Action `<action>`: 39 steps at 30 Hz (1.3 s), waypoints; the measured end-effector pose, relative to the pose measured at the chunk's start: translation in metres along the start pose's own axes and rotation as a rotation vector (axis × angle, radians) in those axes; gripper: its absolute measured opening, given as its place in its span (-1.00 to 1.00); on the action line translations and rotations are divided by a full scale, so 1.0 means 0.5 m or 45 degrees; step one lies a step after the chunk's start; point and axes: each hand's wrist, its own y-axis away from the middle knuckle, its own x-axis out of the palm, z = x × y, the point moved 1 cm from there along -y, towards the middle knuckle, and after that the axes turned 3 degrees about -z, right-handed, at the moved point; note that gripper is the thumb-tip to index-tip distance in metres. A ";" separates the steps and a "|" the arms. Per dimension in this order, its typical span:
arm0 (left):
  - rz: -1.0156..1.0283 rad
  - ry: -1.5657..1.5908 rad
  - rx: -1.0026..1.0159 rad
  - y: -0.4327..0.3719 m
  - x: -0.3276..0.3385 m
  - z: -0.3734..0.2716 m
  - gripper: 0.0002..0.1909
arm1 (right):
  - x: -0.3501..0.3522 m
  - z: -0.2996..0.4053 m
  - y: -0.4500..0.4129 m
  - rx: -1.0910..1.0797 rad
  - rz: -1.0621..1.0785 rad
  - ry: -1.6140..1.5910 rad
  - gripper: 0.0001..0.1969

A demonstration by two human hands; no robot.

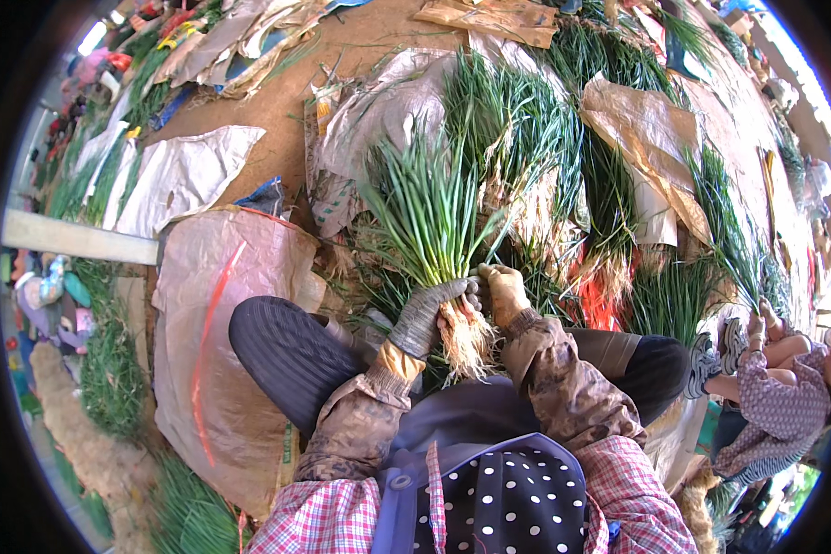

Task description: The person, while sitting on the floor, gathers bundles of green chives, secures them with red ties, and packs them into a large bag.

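Observation:
My left hand, in a grey glove, is closed around a bunch of spring onions. Their green leaves fan out away from me, and the pale, stringy roots hang towards my lap. Close beside the stems on the right is my right hand, in a tan glove, with its fingers curled together. Whether a thin leaf is pinched between those fingertips is too small to tell. Just beyond, a larger heap of spring onions lies with its roots facing me.
A pinkish plastic sheet covers the ground to my left. Woven sacks lie ahead, and a brown sack partly covers more onions. Red strips lie near my right knee. At right, a seated person holds another bunch.

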 end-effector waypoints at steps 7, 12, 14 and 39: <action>0.193 -0.074 0.506 0.019 0.008 -0.072 -0.63 | -0.051 0.006 -0.091 -0.525 -0.021 1.832 -0.77; 0.097 0.012 0.287 -0.031 0.009 -0.038 -0.53 | -0.049 0.195 -0.196 -0.741 -0.896 1.493 -0.74; 0.048 -0.017 0.223 -0.043 -0.025 -0.028 -0.57 | -0.049 0.200 -0.225 -0.568 -0.805 1.739 -0.74; 0.027 0.028 0.252 -0.021 -0.051 -0.041 -0.50 | -0.017 0.123 -0.192 -0.440 -0.177 1.357 -0.86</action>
